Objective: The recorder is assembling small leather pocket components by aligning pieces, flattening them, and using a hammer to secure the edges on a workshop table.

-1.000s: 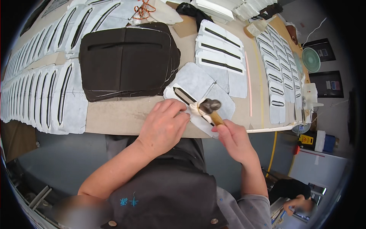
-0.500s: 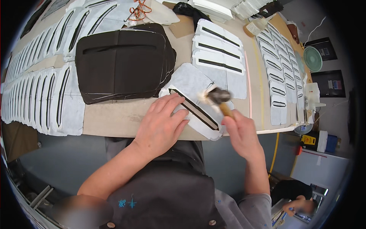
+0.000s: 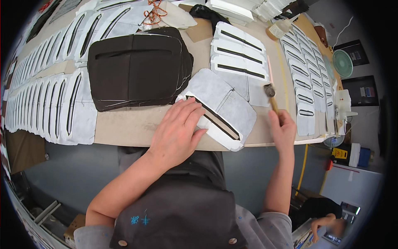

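Observation:
A pale grey-white panel (image 3: 237, 110) lies slanted at the table's near edge, with a long slot bordered in black and white strip around it. My left hand (image 3: 176, 128) rests flat on the slot's upper left end, fingers stretched out with the thumb apart. In my right hand (image 3: 283, 129) is a hammer (image 3: 270, 91), gripped by its wooden handle, its dark metal head pointing away from me. The hammer is right of the panel, clear of the slot. Just left of the panel sits a stack of dark brown panels (image 3: 137, 74), the top one with a long slit.
Rows of overlapping slotted pale panels (image 3: 81, 120) cover the left side. More slotted pieces lie beyond the panel (image 3: 238, 52) and at the right (image 3: 304, 97). A bottle (image 3: 278, 30) of amber liquid and orange cord (image 3: 155, 14) are farther back. Another person (image 3: 319, 211) is at lower right.
The hammer has moved from over the slotted panel to its right, carried by my right hand. My left hand stays on the panel. The view has shifted slightly.

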Demonstrator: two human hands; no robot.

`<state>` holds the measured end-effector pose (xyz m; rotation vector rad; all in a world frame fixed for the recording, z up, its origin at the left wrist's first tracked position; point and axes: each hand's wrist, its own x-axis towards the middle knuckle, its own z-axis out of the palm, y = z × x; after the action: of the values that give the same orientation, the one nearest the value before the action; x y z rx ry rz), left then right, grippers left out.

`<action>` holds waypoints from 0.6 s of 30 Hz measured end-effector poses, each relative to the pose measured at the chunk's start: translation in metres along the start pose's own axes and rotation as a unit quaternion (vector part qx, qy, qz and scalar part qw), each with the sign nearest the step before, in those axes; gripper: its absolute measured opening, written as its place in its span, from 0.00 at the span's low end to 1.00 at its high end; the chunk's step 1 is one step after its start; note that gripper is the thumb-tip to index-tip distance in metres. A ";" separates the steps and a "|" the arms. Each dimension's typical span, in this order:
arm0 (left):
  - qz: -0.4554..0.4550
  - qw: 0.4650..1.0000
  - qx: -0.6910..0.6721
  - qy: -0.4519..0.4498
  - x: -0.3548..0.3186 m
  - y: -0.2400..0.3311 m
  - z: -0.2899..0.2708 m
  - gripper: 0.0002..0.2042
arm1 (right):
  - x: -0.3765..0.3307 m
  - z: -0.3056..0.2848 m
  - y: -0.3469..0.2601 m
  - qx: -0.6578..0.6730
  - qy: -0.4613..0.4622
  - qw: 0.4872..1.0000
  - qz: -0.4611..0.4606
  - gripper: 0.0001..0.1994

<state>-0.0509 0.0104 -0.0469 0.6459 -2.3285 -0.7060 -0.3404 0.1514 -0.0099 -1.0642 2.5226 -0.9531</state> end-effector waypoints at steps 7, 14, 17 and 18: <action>0.004 1.000 0.010 -0.027 0.002 0.003 -0.003 0.24 | 0.006 -0.013 0.022 -0.135 0.100 0.963 -0.212 0.23; -0.023 0.998 -0.051 0.003 -0.006 0.000 -0.005 0.29 | -0.065 0.078 -0.082 0.121 -0.156 0.947 -0.255 0.27; -0.008 1.000 -0.010 -0.003 -0.007 -0.007 -0.012 0.29 | -0.066 0.096 -0.080 0.121 -0.127 0.938 -0.300 0.26; -0.014 1.000 -0.015 -0.009 -0.009 -0.008 -0.013 0.29 | -0.066 0.099 -0.082 0.113 -0.120 0.935 -0.313 0.25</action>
<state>-0.0340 0.0054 -0.0471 0.6627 -2.3252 -0.7620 -0.2046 0.1080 -0.0329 -1.8223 1.8396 -1.1361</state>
